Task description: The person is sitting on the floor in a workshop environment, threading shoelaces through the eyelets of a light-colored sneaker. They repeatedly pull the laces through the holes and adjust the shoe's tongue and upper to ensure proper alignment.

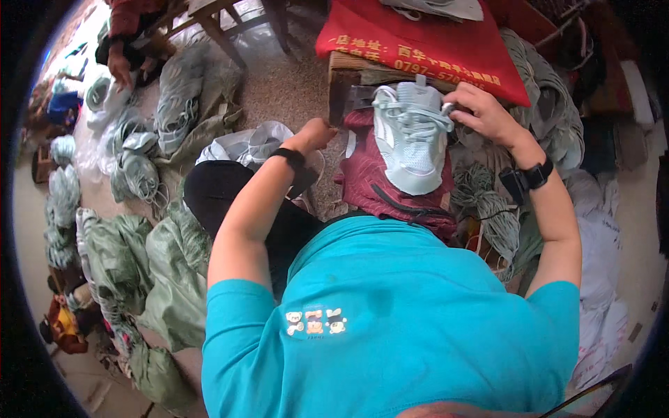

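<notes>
The shoe (pixel 412 157) lies on a maroon cloth (pixel 361 171), toe toward the body. From afar, I have the right grip (pixel 481 115) pinched on its lace (pixel 418 113); my left grip (pixel 317 134) curls opposite, contents I cannot tell. Beyond lies a red sheet (pixel 418 38).

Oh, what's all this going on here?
A person in a teal shirt is handling a pale sneaker, toe toward their body, over maroon cloth. The right hand is at the sneaker's right edge, near the laces; the left hand is off to its left, and what it holds, if anything, is unclear. Bundles of pale cord lie around.
</notes>
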`<state>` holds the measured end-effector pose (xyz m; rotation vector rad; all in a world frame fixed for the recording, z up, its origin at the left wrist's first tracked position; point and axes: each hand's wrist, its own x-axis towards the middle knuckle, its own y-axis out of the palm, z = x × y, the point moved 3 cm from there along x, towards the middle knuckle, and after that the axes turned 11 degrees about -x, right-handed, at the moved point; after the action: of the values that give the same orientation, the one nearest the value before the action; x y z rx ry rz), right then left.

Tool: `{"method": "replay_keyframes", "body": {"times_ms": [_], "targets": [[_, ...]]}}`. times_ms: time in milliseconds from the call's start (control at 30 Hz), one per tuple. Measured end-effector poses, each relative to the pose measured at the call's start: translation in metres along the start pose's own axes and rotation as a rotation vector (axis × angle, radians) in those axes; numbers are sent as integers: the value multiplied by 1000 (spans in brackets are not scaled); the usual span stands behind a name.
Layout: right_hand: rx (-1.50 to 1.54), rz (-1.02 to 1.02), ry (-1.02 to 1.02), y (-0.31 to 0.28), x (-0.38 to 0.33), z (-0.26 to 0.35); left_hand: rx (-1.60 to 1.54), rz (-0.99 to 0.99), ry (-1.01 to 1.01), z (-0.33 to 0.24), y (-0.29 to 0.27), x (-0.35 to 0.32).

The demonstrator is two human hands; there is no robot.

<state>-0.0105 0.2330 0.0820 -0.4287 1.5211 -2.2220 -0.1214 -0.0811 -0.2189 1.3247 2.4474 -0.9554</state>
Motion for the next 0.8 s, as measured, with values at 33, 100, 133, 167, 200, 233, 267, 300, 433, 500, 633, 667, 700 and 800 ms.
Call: {"method": "replay_keyframes", "body": {"times_ms": [33,100,133,167,200,233,267,300,433,500,633,667,700,800], "targets": [[40,6,16,0,2,-3,113,18,93,20,9,11],[94,75,79,3,2,-11,202,51,183,32,30,33],[129,107,112,3,2,-16,184,77,164,30,38,41],[164,139,145,3,1,-20,28,118,7,31,52,49],[215,198,226,-1,4,-15,-125,167,-145,27,68,55],[189,198,207,-6,5,-8,-391,99,-306,19,82,58],[164,199,190,-9,8,-2,-431,67,-261,12,89,58],[136,201,176,-15,9,3,-399,31,-147,10,101,61],[135,175,182,-7,12,-4,-181,-67,-44,9,112,49],[122,193,156,-7,12,-4,-79,-71,-127,6,92,33],[115,181,171,-11,12,5,-24,-52,-255,-49,6,-26],[80,139,168,-9,10,5,-52,-48,-245,-63,-13,-43],[44,96,168,-7,8,5,-79,-40,-233,-73,-29,-57],[-50,-73,146,1,-1,14,-35,-88,-140,-90,-59,-99]]}}
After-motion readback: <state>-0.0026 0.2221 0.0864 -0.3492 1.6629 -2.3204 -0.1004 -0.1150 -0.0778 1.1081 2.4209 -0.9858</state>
